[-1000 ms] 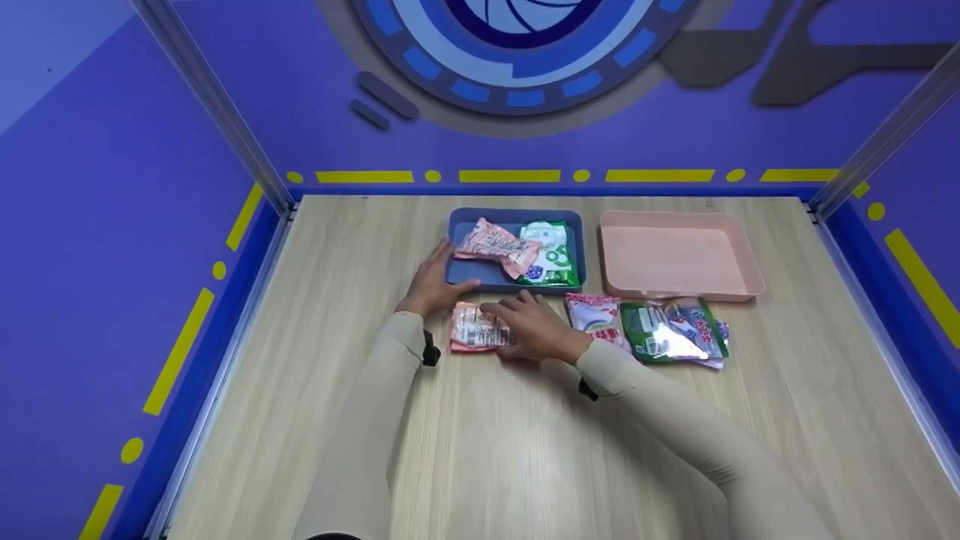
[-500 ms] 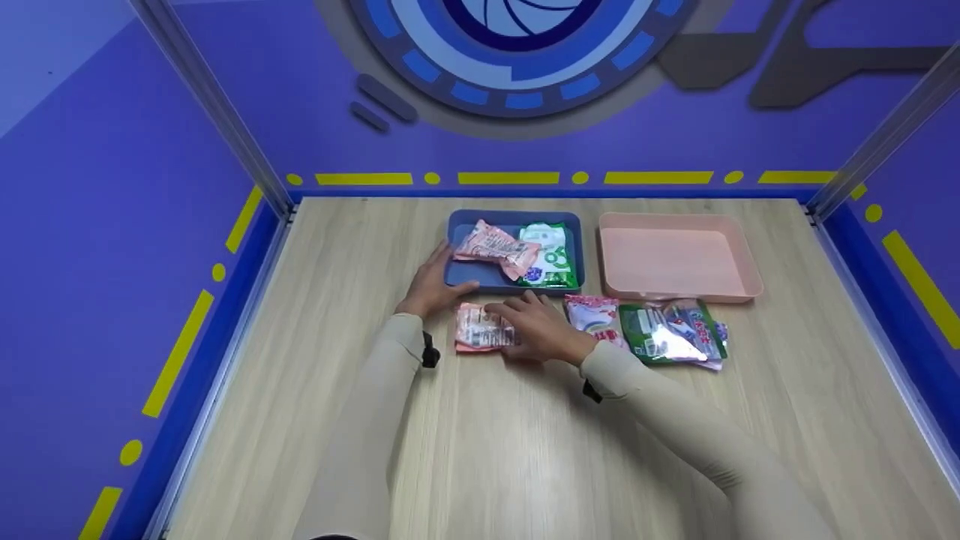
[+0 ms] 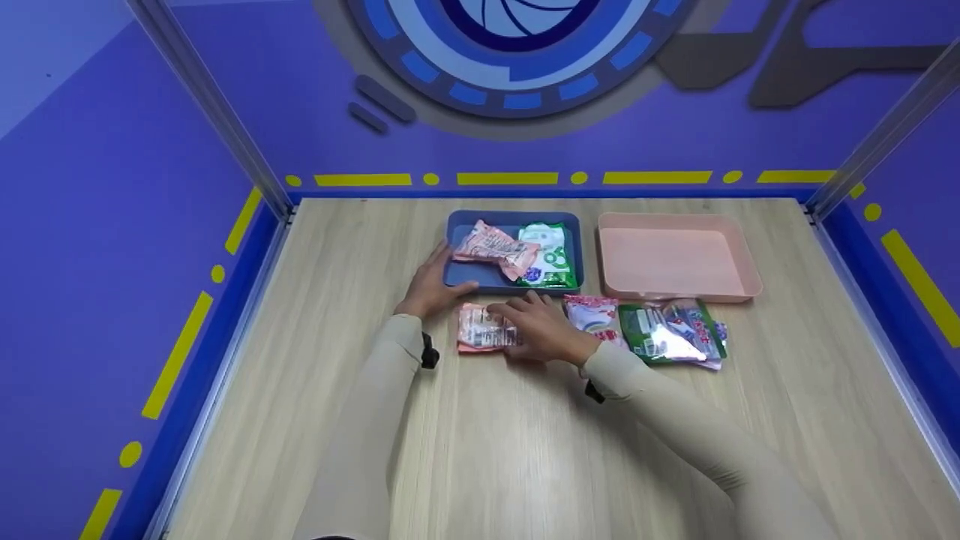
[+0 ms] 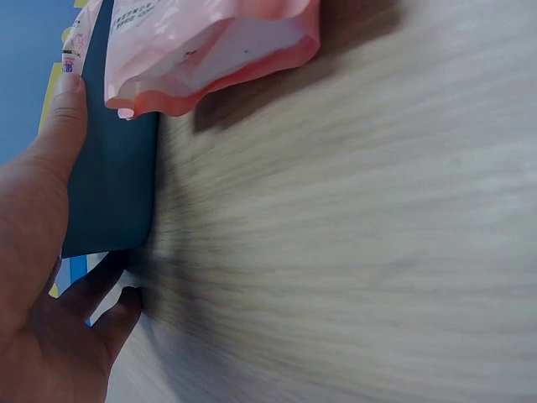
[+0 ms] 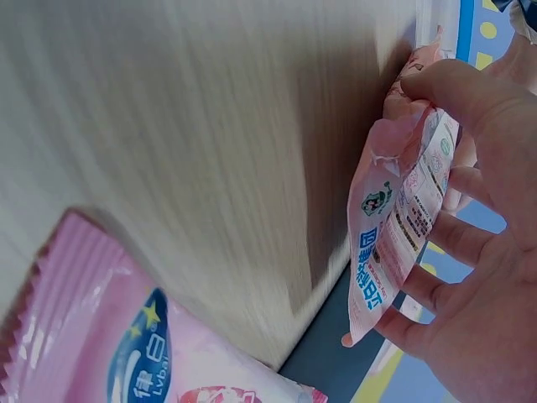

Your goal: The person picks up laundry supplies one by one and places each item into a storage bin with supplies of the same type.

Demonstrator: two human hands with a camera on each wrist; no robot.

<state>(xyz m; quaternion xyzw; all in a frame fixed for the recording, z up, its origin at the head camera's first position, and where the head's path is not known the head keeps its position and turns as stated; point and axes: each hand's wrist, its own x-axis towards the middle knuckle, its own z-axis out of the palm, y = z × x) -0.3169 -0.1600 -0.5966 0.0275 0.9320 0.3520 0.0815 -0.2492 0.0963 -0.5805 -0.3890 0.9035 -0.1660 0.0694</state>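
My right hand [image 3: 544, 330] holds a pink packet [image 3: 478, 328] with printed text in front of the blue tray. In the right wrist view, the packet [image 5: 403, 214] sits between thumb and fingers, raised on its edge. My left hand [image 3: 431, 289] rests against the front left corner of the blue tray [image 3: 457, 281], its thumb along the front wall and its fingers at the left side. Inside that tray, another pink packet [image 3: 487, 246] partly overlaps a green and white packet [image 3: 553, 262].
A pink tray [image 3: 675, 293] stands right of the blue one. In front of it lie a pink and white packet [image 3: 598, 319], a green packet [image 3: 656, 334] and a purple-blue packet [image 3: 686, 319], the last two overlapping. Purple wall panels [image 3: 637, 142] enclose the table.
My right hand and the pink packet it holds have shifted slightly to the right. The left hand stays at the corner of the blue tray.
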